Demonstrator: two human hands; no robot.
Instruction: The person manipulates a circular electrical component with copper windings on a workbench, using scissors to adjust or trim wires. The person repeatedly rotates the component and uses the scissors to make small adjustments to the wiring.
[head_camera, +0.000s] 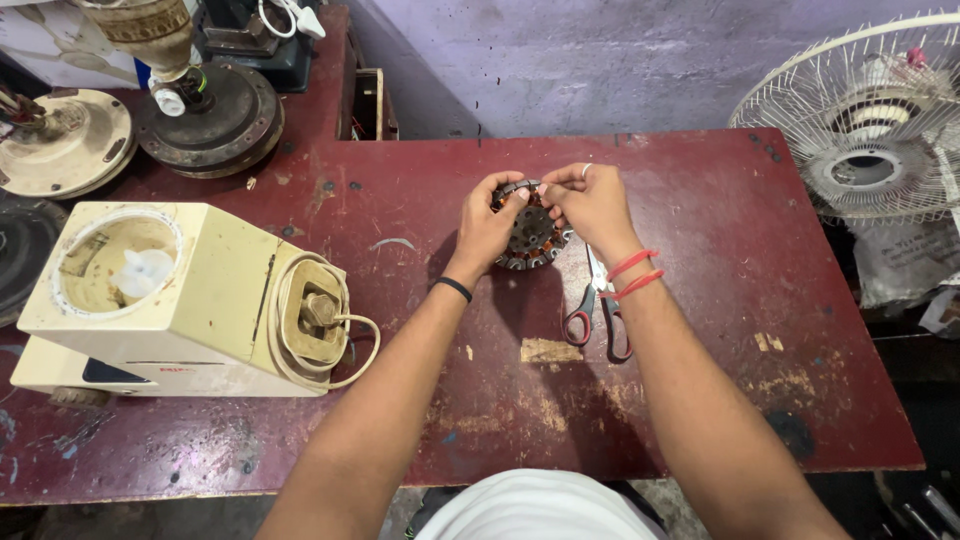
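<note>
A round metal motor stator (530, 238) with slotted teeth is held just above the dark red table (700, 330), near its middle. My left hand (487, 225) grips the stator's left side, a black band on that wrist. My right hand (592, 203) pinches its top right edge, with a ring on one finger and red threads round the wrist. A pair of scissors (600, 315) with dark red handles lies on the table just under my right wrist.
A cream mixer-grinder base (170, 300) lies on its side at the left, its cord coiled on the underside. Old fan motors (210, 115) stand at the back left. A white table fan (870, 120) is at the right edge.
</note>
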